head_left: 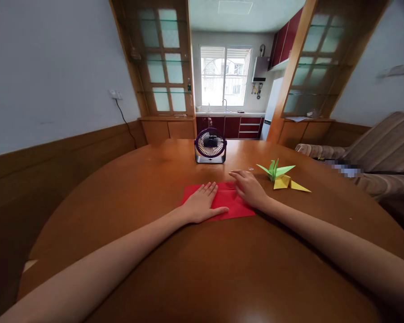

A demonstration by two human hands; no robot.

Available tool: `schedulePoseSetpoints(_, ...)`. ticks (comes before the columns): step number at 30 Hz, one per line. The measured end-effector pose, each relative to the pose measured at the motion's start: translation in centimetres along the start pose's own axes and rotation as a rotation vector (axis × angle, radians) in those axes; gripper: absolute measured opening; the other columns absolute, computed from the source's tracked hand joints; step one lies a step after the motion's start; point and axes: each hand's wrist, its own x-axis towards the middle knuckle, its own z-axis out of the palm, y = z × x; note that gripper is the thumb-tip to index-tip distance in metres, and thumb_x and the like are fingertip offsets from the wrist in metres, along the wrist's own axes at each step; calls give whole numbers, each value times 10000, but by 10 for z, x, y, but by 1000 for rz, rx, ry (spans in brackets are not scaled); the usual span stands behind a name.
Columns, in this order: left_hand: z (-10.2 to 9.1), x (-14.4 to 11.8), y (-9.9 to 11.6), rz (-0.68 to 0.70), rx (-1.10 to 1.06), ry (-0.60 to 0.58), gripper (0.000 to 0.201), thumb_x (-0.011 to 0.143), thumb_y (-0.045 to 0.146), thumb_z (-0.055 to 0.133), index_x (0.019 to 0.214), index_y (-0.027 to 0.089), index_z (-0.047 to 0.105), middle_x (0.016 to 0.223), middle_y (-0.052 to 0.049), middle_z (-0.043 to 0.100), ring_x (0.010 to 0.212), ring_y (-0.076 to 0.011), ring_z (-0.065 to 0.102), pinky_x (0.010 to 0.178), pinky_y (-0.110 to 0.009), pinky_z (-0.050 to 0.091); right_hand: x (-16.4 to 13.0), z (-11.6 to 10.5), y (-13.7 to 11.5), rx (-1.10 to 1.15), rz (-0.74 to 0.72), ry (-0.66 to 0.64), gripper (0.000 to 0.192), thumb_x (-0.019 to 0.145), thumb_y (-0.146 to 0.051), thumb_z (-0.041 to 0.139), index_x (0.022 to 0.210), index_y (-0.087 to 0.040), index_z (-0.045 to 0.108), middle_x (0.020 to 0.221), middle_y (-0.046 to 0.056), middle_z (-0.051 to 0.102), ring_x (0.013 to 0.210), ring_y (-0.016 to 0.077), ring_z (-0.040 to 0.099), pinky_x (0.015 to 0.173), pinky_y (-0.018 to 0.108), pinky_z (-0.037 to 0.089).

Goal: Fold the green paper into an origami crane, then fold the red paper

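Observation:
A red sheet of paper lies on the brown wooden table in front of me. Flat on its left part rests my left hand, fingers stretched out and thumb spread to the right. Over the paper's right edge is my right hand, with fingers apart and slightly bent, pointing left; I cannot tell how firmly it touches the sheet. It seems to hold nothing. Right of that hand sit a green origami crane and a yellow folded paper piece, close together.
A small dark desk fan stands beyond the paper, near the table's far side. A striped sofa is at the right. On the left wall, a cord hangs from a socket. A kitchen with a window lies behind.

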Motion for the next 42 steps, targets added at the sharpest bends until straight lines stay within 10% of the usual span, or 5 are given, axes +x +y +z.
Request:
schedulePoseSetpoints(10,-2,-3,3,5,-31,3,1108,759,852,319,1518,56,180,1576,-198,118,1470,-332,106,1188,-426,96,-12,23,-10,80,12,-334,544,972,-315,297,1428,-41,413,1494,201,368,1410,281,335,1162,483,286)
schedulePoseSetpoints(25,-2,-30,-29,-14,-12,29,1093,736,833,416,1529,119,180,1578,-171,110,1468,-335,106,1185,-440,104,-15,17,-8,58,-14,-357,733,961,-595,297,1469,-69,352,1526,188,299,1440,284,259,1185,466,231)
schedulePoseSetpoints(32,-10,-18,-39,5,-63,40,876,864,731,344,1505,138,275,1563,-159,189,1463,-292,163,1185,-415,127,-7,6,-20,16,-94,-249,596,977,-455,342,1452,-98,395,1512,163,347,1421,272,314,1182,480,246)
schedulePoseSetpoints(42,-7,-12,-35,-17,3,67,586,979,411,251,1450,88,386,1540,-153,295,1448,-247,240,1184,-385,155,-8,19,-43,97,-66,-418,660,988,-485,282,1461,-30,354,1519,192,311,1435,281,276,1183,458,246)
